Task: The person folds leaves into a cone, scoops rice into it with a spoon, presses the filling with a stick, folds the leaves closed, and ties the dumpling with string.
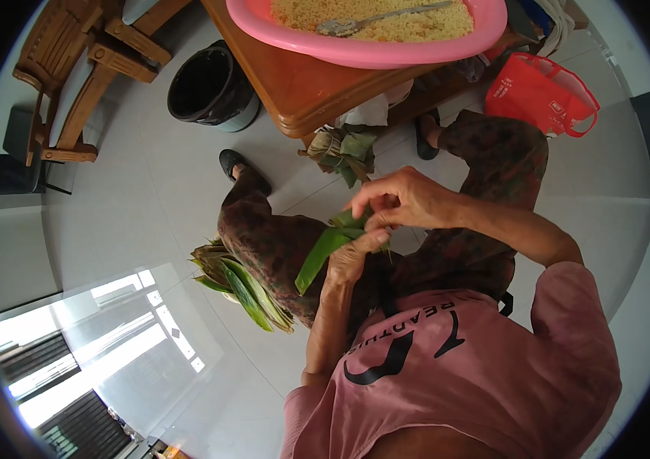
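Observation:
Above my lap, my left hand [350, 260] is closed round a leaf-wrapped dumpling [349, 222]; a long green leaf end [317, 258] sticks out to the left. My right hand [405, 200] is just above and to the right, its fingers bent and pinched close against the dumpling. What those fingertips grip is hidden. Beyond my hands, a bundle of wrapped leaf dumplings [342, 151] hangs at the table's corner. By my left leg lies a pile of long green leaves [244, 287].
A pink basin [371, 55] of pale yellow grains with a metal spoon [340, 27] stands on the wooden table [294, 99]. A black-lined bin [214, 88] is left of it, near wooden chairs [61, 57]. A red bag [543, 96] sits right.

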Demonstrator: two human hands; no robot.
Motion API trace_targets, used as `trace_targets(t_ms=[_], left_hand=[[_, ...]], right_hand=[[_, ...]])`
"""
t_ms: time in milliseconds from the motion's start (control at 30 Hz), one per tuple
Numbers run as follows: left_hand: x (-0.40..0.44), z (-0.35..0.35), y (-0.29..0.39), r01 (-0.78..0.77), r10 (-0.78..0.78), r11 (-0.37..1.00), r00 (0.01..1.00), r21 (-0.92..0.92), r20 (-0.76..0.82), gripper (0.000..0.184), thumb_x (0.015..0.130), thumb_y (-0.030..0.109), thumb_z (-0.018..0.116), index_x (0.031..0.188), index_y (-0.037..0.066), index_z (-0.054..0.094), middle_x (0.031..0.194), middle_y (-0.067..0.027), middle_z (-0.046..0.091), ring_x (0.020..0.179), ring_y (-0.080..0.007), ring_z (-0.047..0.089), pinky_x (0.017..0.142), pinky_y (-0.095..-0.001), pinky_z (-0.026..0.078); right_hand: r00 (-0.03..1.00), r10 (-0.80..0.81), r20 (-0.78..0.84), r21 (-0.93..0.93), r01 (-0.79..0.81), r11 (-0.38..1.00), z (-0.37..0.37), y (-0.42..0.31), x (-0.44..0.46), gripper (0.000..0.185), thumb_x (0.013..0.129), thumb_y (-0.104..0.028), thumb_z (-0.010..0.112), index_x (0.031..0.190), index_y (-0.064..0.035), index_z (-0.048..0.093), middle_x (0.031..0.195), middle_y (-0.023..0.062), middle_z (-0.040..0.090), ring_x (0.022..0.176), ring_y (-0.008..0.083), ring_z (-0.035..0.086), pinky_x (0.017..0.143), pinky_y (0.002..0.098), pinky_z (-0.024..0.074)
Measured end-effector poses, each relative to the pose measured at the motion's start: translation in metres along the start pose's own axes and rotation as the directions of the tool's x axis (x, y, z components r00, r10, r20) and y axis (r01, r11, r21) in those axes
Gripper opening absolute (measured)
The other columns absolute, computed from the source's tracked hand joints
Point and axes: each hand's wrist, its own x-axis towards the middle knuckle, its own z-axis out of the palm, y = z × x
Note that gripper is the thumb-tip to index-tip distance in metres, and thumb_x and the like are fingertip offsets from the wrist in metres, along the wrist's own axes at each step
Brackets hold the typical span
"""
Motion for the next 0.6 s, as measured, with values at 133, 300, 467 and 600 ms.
trace_targets(t_ms=[133, 300, 467, 600], left_hand=[[-0.017, -0.001, -0.02, 0.241, -0.242, 0.969, 0.97, -0.059, -0.008, 0.058, 0.063, 0.007, 0.077, 0.113, 0.001, 0.05, 0.092, -0.0031, 0.057, 0.08, -0.0104, 0.054, 0.07, -0.0232, 0.047], [-0.017, -0.004, -0.028, 0.278, -0.278, 0.93, 0.96, 0.24, -0.037, 0.056, 0.063, 0.005, 0.076, 0.113, 0.002, 0.05, 0.092, -0.0022, 0.056, 0.08, -0.0105, 0.055, 0.069, -0.0235, 0.048], [-0.016, -0.027, -0.038, 0.211, -0.205, 0.978, 0.96, 0.01, -0.19, 0.056, 0.062, 0.009, 0.073, 0.113, 0.003, 0.049, 0.087, -0.0023, 0.055, 0.074, -0.0108, 0.053, 0.065, -0.0239, 0.046], [-0.007, -0.044, -0.022, 0.164, -0.217, 0.968, 0.93, -0.192, -0.297, 0.059, 0.062, 0.012, 0.068, 0.117, 0.004, 0.047, 0.083, -0.0032, 0.053, 0.07, -0.011, 0.049, 0.063, -0.0225, 0.042]], right_hand=[[0.99, 0.143, -0.004, 0.084, -0.143, 0.986, 0.006, 0.035, -0.02, 0.019, 0.067, -0.008, 0.076, 0.067, -0.004, 0.057, 0.064, 0.0013, 0.056, 0.058, 0.0069, 0.052, 0.05, 0.023, 0.0414], [0.937, 0.293, 0.192, -0.19, -0.257, 0.948, -0.001, 0.049, -0.022, 0.019, 0.072, -0.018, 0.073, 0.069, -0.004, 0.061, 0.058, -0.0014, 0.056, 0.058, 0.0066, 0.054, 0.048, 0.0233, 0.0397], [0.862, 0.382, 0.334, -0.159, -0.348, 0.924, -0.039, 0.136, 0.019, 0.025, 0.076, -0.026, 0.065, 0.083, -0.0024, 0.065, 0.07, 0.0049, 0.063, 0.067, 0.0127, 0.061, 0.056, 0.0254, 0.0459], [0.931, 0.327, -0.16, -0.709, -0.339, 0.619, -0.023, 0.283, 0.077, 0.028, 0.073, -0.021, 0.066, 0.091, -0.0005, 0.063, 0.095, 0.0124, 0.063, 0.087, 0.0185, 0.06, 0.072, 0.0331, 0.048]])
